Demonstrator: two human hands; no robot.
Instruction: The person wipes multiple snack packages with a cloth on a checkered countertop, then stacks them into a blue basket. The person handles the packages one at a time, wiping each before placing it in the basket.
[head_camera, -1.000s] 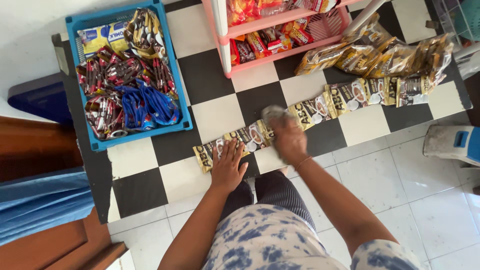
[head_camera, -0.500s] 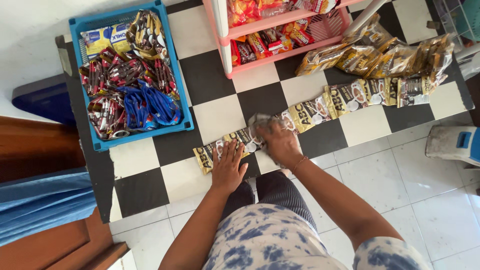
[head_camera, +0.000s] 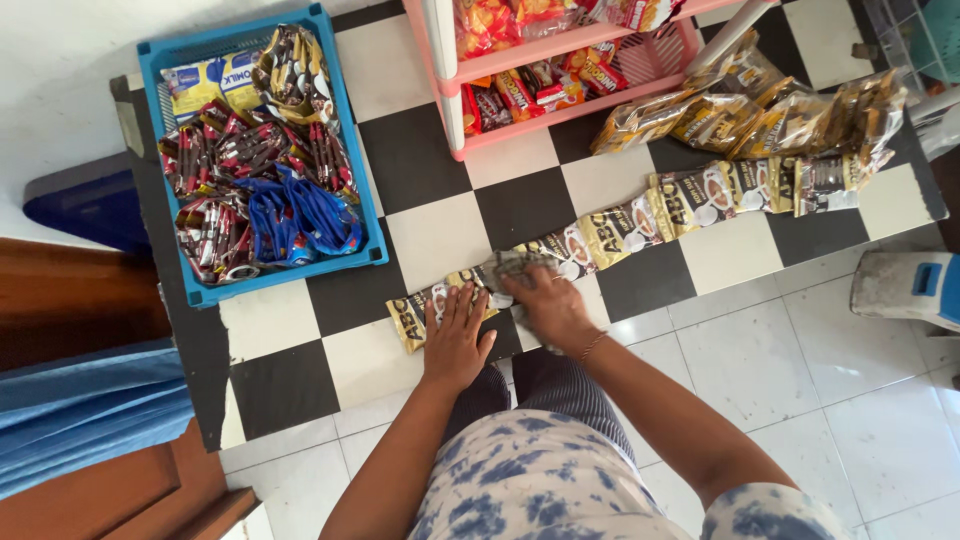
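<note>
Since a second ago the right hand (head_camera: 548, 308) has slid its grey cloth (head_camera: 510, 270) leftward along the sachet strip (head_camera: 640, 218), closer to the left hand (head_camera: 457, 340). The blue crate (head_camera: 350, 150) on the checkered floor (head_camera: 430, 225) holds dark sachet bundles, blue packets and yellow cartons. The pink shelf rack (head_camera: 560, 110) carries red and orange snack packs. The strip is one long row of gold-and-brown sachets lying flat across the floor, ending by loose sachets near the rack. Right fingers close on the cloth; left fingers spread wide, pressing the strip's near end.

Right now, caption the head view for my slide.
Left hand pins a sachet strip on the checkered mat; right hand wipes it.
</note>
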